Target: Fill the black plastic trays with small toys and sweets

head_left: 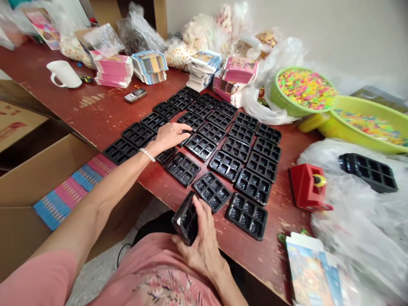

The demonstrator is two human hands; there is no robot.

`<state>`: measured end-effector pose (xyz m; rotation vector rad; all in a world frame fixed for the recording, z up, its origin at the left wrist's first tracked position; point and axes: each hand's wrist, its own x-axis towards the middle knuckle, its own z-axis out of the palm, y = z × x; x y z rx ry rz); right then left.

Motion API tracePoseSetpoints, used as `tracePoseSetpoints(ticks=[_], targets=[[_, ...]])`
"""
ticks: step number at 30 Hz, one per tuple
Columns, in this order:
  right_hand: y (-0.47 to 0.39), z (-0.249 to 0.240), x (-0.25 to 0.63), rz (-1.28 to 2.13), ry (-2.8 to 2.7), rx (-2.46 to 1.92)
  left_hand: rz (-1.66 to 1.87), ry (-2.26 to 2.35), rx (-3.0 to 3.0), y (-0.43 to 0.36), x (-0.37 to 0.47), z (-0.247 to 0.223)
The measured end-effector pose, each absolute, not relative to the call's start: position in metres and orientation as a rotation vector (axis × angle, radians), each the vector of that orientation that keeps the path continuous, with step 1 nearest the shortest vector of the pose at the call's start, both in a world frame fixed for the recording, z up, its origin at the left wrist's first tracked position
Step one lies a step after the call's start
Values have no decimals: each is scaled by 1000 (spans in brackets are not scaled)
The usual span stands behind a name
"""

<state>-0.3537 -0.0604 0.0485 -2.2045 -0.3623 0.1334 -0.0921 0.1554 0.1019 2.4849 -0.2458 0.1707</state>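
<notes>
My left hand (174, 134), with a beaded bracelet at its wrist, reaches over the rows of trays. Its fingers are bent down on the edge of a black plastic tray (183, 141), which the hand mostly hides. Close to my body, my right hand (202, 238) grips black plastic trays (185, 221) tilted on their side, thumb and fingers around them; how many are nested I cannot tell. Several more six-compartment trays, such as this near one (247, 215), lie face up in slanting rows on the red table (105, 104).
At right are a red tape dispenser (307, 187), printed boxes (306, 267), plastic bags and green basins (288, 100) of small colourful pieces. Card stacks (113, 70), a white mug (63, 74) and a phone (135, 95) sit farther back. An open carton (19, 193) holds packed boxes at left.
</notes>
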Motion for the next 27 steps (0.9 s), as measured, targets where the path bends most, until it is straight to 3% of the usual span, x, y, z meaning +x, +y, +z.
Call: tracePoseSetpoints(ticks=[8, 13, 18, 24, 27], targets=[[-43, 54, -333, 9, -290, -2140, -561, -455, 1673, 175, -278, 98], [-17, 57, -320, -6, -404, -2241, -289, -159, 1708, 159, -327, 81], [0, 68, -313, -34, -457, -2498, -247, -125, 1700, 172, -327, 66], [11, 78, -293, 332, -500, -1967, -284, 130, 1348, 194, -329, 56], [-2, 86, -277, 321, -341, -1768, -120, 249, 1208, 216, -321, 52]])
